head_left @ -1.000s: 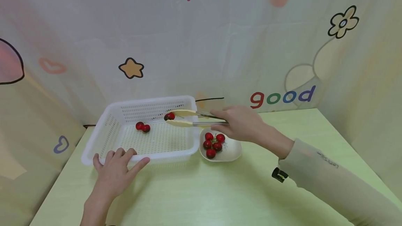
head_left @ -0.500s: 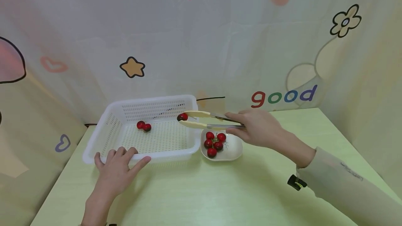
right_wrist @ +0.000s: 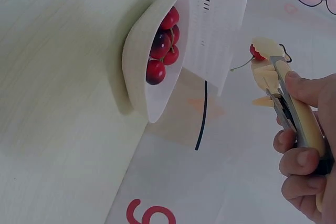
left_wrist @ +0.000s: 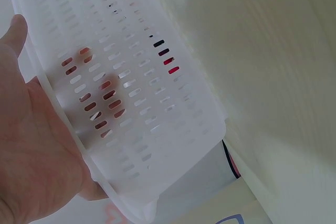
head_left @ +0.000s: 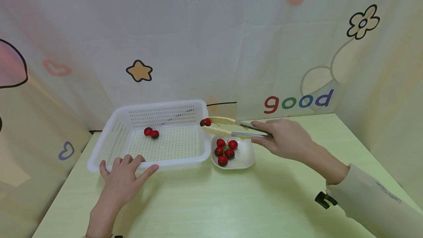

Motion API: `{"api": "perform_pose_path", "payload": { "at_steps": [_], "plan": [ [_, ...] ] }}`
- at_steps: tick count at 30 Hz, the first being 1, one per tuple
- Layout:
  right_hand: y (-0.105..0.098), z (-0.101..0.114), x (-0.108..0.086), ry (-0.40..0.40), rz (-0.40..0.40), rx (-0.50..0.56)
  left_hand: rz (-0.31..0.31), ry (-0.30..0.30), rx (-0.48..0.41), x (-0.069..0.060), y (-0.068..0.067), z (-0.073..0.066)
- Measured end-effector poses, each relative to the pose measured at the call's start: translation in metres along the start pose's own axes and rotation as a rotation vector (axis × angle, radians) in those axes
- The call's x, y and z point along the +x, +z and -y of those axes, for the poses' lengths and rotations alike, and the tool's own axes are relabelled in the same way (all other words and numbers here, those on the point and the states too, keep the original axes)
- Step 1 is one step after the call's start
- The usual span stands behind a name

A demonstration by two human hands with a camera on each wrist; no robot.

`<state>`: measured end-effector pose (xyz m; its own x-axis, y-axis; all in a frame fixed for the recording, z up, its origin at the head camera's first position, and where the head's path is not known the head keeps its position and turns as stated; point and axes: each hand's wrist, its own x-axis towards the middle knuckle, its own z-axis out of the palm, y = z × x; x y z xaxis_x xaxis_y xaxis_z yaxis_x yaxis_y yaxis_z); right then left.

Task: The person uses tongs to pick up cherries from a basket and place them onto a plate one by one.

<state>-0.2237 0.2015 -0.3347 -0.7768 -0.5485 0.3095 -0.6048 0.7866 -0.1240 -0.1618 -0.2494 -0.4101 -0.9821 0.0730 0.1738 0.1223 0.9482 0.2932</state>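
Note:
My right hand [head_left: 287, 139] grips a pair of tongs [head_left: 242, 129] with cream tips. Between those tips a dark red cherry [head_left: 205, 122] is pinched, its stem trailing in the right wrist view. The cherry is in the air around the right rim of a white plastic basket [head_left: 165, 163]. Two more cherries [head_left: 151, 133] lie together on the basket floor. Below the tongs stands a small white bowl [head_left: 246, 159] holding several cherries [head_left: 223, 160]. My left hand [head_left: 120, 181] holds the basket's front rim, its fingers hooked over inside, visible through the slots in the left wrist view.
Basket and bowl stand side by side on a pale green table [head_left: 205, 205]. A printed curtain [head_left: 211, 54] hangs behind and at both sides. A dark clip-like object [head_left: 325, 200] is at my right sleeve [head_left: 373, 194].
My right hand has moved to the right with the tongs and the pinched cherry, from over the basket to its right rim. My left hand stays on the front rim.

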Motion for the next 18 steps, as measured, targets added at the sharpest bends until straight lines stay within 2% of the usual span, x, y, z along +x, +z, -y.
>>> {"api": "perform_pose_path", "payload": {
  "at_steps": [4, 18],
  "plan": [
    [-0.001, -0.006, -0.008, 0.011, -0.011, 0.008, -0.004, 0.001, -0.001, 0.0, 0.0, -0.001],
    [0.001, -0.021, -0.027, 0.075, 0.033, 0.024, 0.003, -0.006, -0.004, -0.001, -0.001, -0.001]
  ]
}}
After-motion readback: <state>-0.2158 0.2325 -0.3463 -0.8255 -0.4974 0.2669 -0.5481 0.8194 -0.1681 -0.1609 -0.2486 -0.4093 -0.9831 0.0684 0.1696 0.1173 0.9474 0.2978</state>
